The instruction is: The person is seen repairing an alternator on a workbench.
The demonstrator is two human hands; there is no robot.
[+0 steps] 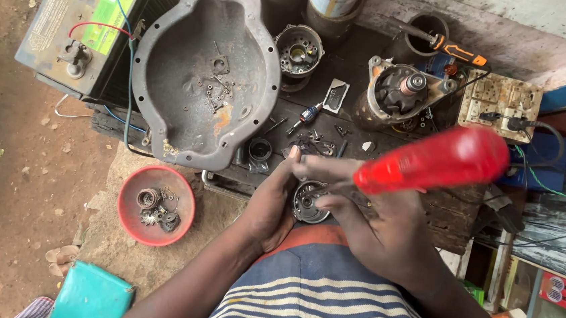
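Note:
My left hand [270,204] grips a small round metal motor part [308,202] from its left side, holding it over my lap. My right hand [377,221] holds a tool with a thick red handle [434,161], the handle slanting up to the right. The tool's tip is hidden behind my fingers at the round part. I wear a blue and white striped shirt with an orange band.
A dark workbench [450,212] holds a large grey metal housing [165,123] with loose screws, a starter motor [396,94], a round end cap [298,49], an orange-handled screwdriver [456,51] and a socket board [499,105]. A car battery [91,26] stands left. A red bowl [127,217] of small parts sits on the ground.

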